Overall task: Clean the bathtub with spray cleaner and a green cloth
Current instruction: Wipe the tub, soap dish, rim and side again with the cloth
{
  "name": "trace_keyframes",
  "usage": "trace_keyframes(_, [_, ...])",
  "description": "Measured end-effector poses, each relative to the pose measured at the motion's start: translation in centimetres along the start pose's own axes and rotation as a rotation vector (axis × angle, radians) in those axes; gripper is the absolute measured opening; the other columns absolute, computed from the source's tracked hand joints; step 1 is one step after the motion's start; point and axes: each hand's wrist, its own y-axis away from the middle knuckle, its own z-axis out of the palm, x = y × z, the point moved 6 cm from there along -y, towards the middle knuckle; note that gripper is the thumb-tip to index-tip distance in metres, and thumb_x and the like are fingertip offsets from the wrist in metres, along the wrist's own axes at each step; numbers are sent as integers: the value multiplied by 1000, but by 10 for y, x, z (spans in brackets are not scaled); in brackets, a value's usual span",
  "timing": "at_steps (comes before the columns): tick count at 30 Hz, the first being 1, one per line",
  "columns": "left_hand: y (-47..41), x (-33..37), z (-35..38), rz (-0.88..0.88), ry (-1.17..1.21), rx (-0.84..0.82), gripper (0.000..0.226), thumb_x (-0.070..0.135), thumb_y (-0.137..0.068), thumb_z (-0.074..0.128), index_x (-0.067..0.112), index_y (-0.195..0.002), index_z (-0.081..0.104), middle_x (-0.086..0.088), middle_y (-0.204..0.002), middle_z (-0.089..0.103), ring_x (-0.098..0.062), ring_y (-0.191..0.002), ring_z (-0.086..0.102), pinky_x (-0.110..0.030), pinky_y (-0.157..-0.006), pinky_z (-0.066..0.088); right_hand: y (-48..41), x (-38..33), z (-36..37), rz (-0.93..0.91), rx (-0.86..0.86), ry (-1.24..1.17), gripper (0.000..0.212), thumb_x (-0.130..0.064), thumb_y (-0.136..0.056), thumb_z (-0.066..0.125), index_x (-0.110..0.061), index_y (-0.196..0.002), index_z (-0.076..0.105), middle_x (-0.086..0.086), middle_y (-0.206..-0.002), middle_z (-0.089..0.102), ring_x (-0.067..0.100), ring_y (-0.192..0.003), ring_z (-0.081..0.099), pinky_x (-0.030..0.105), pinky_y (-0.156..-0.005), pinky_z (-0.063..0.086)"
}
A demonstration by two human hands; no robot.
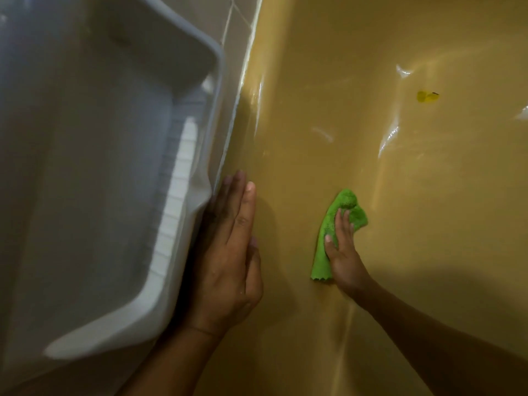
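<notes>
The mustard-yellow bathtub (400, 195) fills the right and middle of the head view, its surface wet and shiny. My right hand (344, 247) presses the green cloth (340, 221) flat against the tub's inner wall, fingers spread over the bunched fabric. My left hand (231, 252) lies flat with straight fingers on the tub's rim, next to the wall edge. No spray cleaner bottle is in view.
A white moulded plastic shelf (177, 195) juts out from the wall at the left, right beside my left hand. Beige wall tiles (240, 27) show at the top. A small yellow scrap (427, 96) lies in the tub at the upper right.
</notes>
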Motion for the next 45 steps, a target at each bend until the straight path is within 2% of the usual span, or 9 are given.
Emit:
trace_keyframes(5, [-8,1,0,12,-26,1,75,0,-88,52,1,-159,28,-9,-170,20,-24,-159,14,-45,-127,18,18,-12,7,-63,-19,-49,61,-51,-104,33,-57,-151,-5,-24,-166,-19,6,-154,-17,46,-128,1])
trace_keyframes(8, [-13,2,0,24,-38,6,73,-1,-88,51,-1,-158,28,-12,-169,21,-27,-158,15,-47,-127,19,34,-30,13,-138,-55,-75,64,-49,-105,35,-52,-155,-4,-28,-165,-18,3,-153,-18,45,-128,1])
trace_keyframes(13, [-21,4,-1,7,-73,14,62,6,-97,48,-2,-156,31,-14,-168,24,-28,-158,19,-50,-125,25,64,-84,15,-340,-217,44,63,-34,-110,36,-39,-159,-3,-26,-164,-22,6,-153,-23,18,-121,-10])
trace_keyframes(15, [-26,4,-1,-7,-99,29,58,16,-102,42,-1,-157,31,-14,-168,24,-27,-157,20,-47,-126,25,67,-106,11,-461,-247,129,62,-31,-111,36,-34,-160,0,-19,-167,-20,13,-155,-21,16,-121,-11])
trace_keyframes(18, [-33,5,0,-19,-105,38,58,19,-103,40,-1,-157,32,-14,-168,24,-27,-157,22,-49,-125,28,59,-132,2,-585,-244,217,61,-27,-111,36,-31,-162,2,-11,-169,-16,21,-156,-18,22,-124,-8])
trace_keyframes(25, [-46,5,1,-28,-135,53,58,19,-104,40,1,-158,30,-11,-169,23,-24,-157,22,-44,-126,25,14,-187,-21,-766,-189,318,66,-25,-110,41,-31,-161,1,-4,-170,-16,27,-156,-20,54,-126,10])
trace_keyframes(29, [-55,6,2,-23,-142,52,59,16,-102,42,1,-158,29,-12,-169,22,-23,-158,19,-42,-127,21,-19,-204,-36,-765,-167,338,67,-27,-110,41,-33,-161,-2,-5,-169,-19,25,-155,-23,61,-124,11])
trace_keyframes(35, [-71,7,6,0,-193,36,61,15,-100,42,0,-158,28,-13,-169,21,-28,-158,18,-44,-127,20,-67,-231,-63,-703,-132,279,67,-31,-110,38,-34,-161,-6,-10,-167,-24,19,-153,-26,43,-126,2])
trace_keyframes(45, [-165,16,6,-26,-83,113,63,16,-102,43,3,-160,23,-10,-170,17,-19,-159,12,-33,-129,12,-152,-216,-108,-556,-55,290,67,-41,-110,30,-35,-160,-15,-13,-165,-29,19,-154,-23,50,-128,5])
